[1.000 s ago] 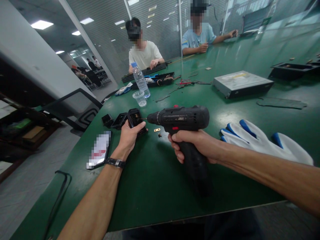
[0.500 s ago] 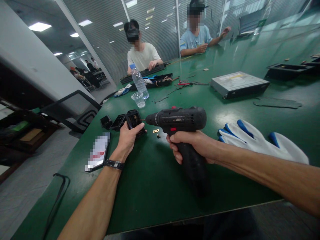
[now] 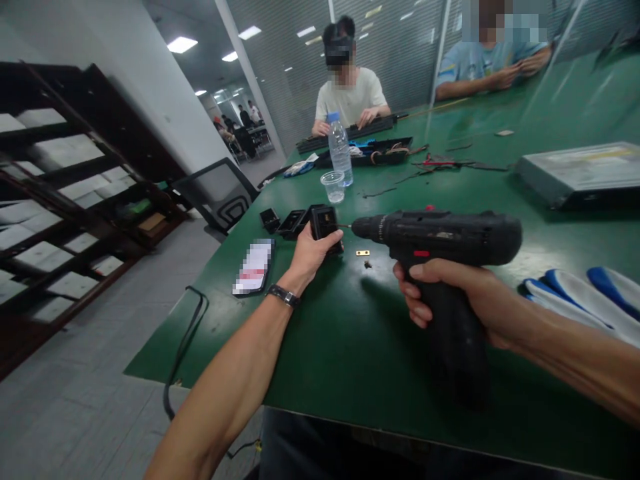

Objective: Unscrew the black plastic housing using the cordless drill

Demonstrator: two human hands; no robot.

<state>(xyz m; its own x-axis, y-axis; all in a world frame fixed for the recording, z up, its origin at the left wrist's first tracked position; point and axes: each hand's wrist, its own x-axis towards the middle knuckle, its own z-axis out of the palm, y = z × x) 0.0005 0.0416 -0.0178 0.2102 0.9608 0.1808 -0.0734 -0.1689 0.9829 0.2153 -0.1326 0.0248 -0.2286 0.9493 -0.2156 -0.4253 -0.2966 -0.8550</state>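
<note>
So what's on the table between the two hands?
In the head view, a small gold plate and something tiny and dark lie between the left hand and right hand. The drill, held above the table, points at the black box.

Power drill point(image 3: 450, 237), one: black, red accents, scuffed side. Gripped in the right hand point(image 3: 475, 290); barrel roughly level, chuck toward the left hand point(image 3: 309, 257), grip slanting down. A thin bit point(image 3: 346, 227) extends to the housing (contact at the tip cannot be made out).

Small black housing point(image 3: 323, 223), one: open-faced, brassy detail inside. Clasped in the left hand, thumb along its near edge, over the green table point(image 3: 330, 347).

Brass-coloured plate point(image 3: 363, 253), one: two dark holes, lying flat below the chuck.

Tiny dark piece point(image 3: 367, 265), just beside the plate; form too small to tell.
</note>
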